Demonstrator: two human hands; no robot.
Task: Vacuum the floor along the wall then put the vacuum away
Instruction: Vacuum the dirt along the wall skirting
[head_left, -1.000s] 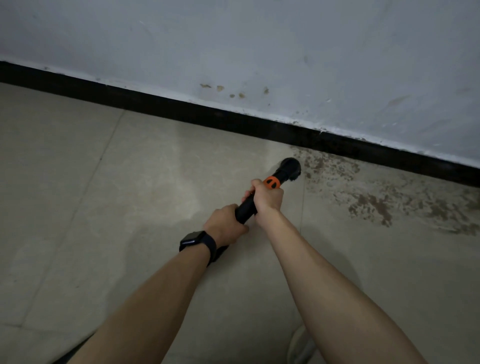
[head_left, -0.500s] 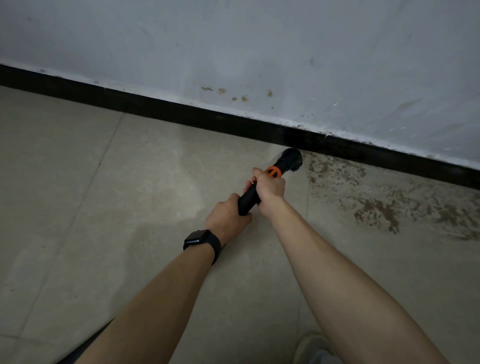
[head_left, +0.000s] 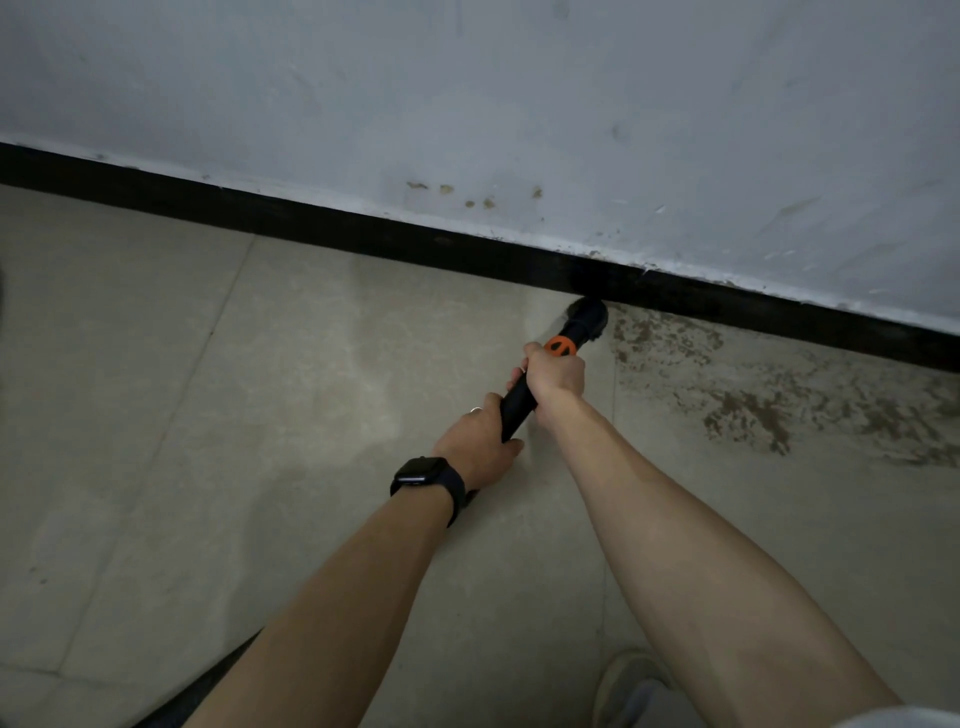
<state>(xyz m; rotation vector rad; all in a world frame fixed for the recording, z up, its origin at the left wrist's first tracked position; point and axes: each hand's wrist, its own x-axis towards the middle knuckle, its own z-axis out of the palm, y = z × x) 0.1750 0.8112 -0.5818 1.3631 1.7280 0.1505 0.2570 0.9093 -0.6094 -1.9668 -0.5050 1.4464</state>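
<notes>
A black vacuum wand (head_left: 519, 405) with an orange collar (head_left: 561, 345) points away from me toward the wall. Its round black nozzle (head_left: 587, 317) rests on the tiled floor, touching the black skirting board (head_left: 363, 234). My right hand (head_left: 553, 371) grips the wand just behind the orange collar. My left hand (head_left: 480, 441), with a black watch on the wrist, grips the wand lower down. A patch of brown dirt (head_left: 748, 410) covers the floor to the right of the nozzle.
The white wall (head_left: 467, 93) carries small brown spots above the skirting. Beige floor tiles (head_left: 182, 415) stretch to the left. My shoe (head_left: 628, 686) shows at the bottom edge. A dark hose or cable (head_left: 208, 686) runs along the floor at the bottom left.
Both hands have pushed the wand forward, so the nozzle has moved from a little way off the wall up to the skirting board.
</notes>
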